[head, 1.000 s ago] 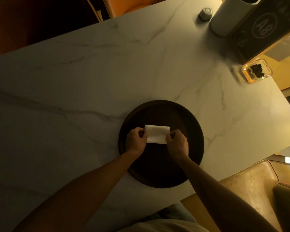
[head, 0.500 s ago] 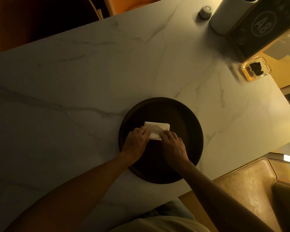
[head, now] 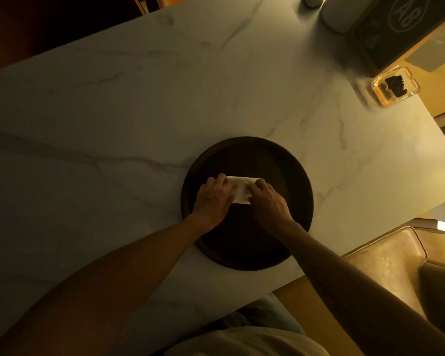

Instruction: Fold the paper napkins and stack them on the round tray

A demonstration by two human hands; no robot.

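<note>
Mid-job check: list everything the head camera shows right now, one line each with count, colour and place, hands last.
folded napkin: one, white, on the round tray, partly under both hands
round tray: one, dark brown, on the table near its front edge
table: one, white marble look with grey veins, fills most of the view
glass dish: one, clear with dark contents, far right of the table
sign marked A8: one, dark, top right
cylinder: one, white, beside the sign
small round object: one, pale, top edge, cut off by the frame
chair: one, tan leather, lower right beside the table
left hand: on the napkin's left end, fingers pressing it
right hand: on the napkin's right end, fingers pressing it
</note>
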